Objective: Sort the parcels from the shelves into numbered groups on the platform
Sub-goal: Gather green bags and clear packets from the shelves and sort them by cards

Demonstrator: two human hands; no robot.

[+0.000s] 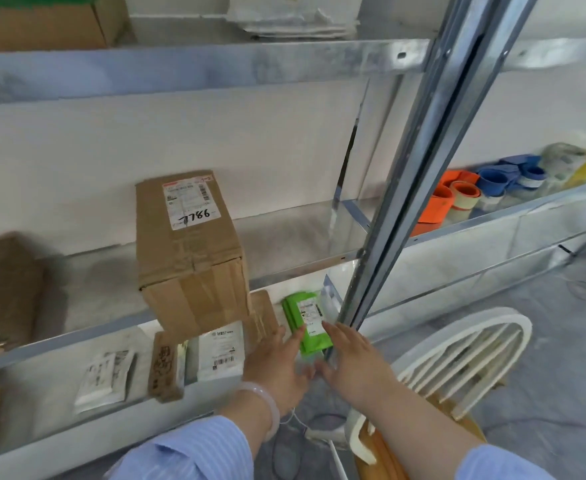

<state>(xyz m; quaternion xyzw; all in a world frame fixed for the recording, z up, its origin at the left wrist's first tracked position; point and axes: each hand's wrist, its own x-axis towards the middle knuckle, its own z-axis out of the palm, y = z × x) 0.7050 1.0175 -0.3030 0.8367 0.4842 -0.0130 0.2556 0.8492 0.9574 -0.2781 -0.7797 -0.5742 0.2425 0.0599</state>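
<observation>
Lower shelf [49, 375], bottom centre: green parcel [293, 308] flat, label up, long axis front-to-back, far end toward upper left. Left grip [277, 362] and right grip [350, 362] flank its near end, fingers straight, touching.

White wall [215, 133], grey floor [561, 358], pale chair [513, 327]
</observation>
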